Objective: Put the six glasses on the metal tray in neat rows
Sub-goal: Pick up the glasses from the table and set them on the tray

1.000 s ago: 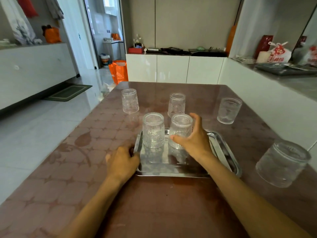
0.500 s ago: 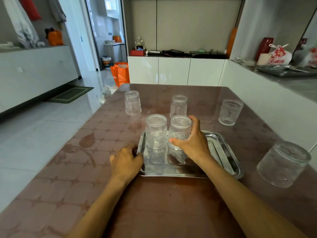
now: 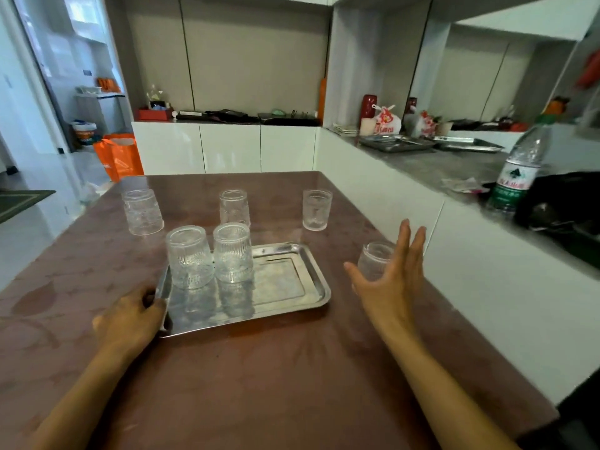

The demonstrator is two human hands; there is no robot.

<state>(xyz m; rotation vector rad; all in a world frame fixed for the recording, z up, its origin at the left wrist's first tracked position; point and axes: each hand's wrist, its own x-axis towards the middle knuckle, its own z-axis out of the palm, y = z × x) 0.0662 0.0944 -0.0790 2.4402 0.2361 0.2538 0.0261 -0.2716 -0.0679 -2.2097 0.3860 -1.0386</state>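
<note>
Since half a second ago the right hand (image 3: 391,280) has left the second tray glass (image 3: 233,253) and swung right, fingers (image 3: 409,241) spread wide and empty, just short of the nearest loose glass (image 3: 373,259) on the tabletop (image 3: 292,378). Left hand (image 3: 130,319) remains curled over the left rim of the metal tray (image 3: 292,287), steadying it. Two glasses stand rim-down at the tray's far left; the first tray glass (image 3: 189,256) sits just beside the second. Three more wait farther back: left glass (image 3: 143,212), middle glass (image 3: 234,207), right glass (image 3: 317,209). Judgement: ribbed glass is rigid, fragile, moderately heavy; ribs aid grip. Grasp around the mid-wall. Long axis vertical; the nearest glass's orientation is unclear.
</note>
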